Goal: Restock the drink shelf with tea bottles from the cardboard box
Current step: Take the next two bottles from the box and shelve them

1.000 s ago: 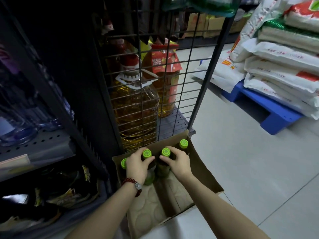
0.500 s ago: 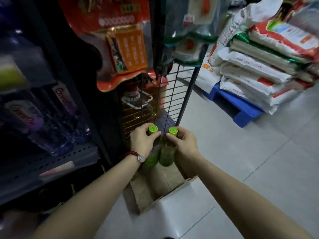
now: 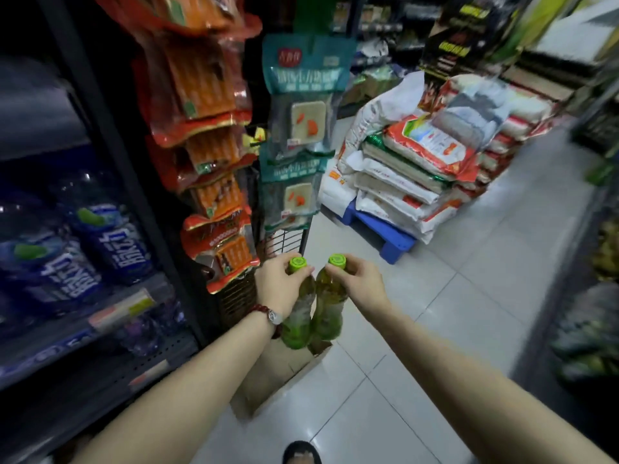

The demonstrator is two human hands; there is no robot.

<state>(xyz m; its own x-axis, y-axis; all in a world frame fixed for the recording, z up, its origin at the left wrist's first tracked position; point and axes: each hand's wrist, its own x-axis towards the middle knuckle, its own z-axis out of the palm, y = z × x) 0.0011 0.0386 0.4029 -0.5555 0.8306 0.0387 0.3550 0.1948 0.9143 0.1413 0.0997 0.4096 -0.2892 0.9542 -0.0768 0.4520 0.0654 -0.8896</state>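
Tea bottles: left hand (image 3: 279, 284) grips one (image 3: 299, 316), right hand (image 3: 360, 283) another (image 3: 330, 309), above cardboard box (image 3: 268, 376).

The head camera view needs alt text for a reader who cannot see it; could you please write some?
Two hands, left and right, each hold a green-capped tea bottle, one beside the other, by the neck above an open cardboard box on a tiled shop floor. Snack packets hang ahead; rice sacks are stacked on the right.
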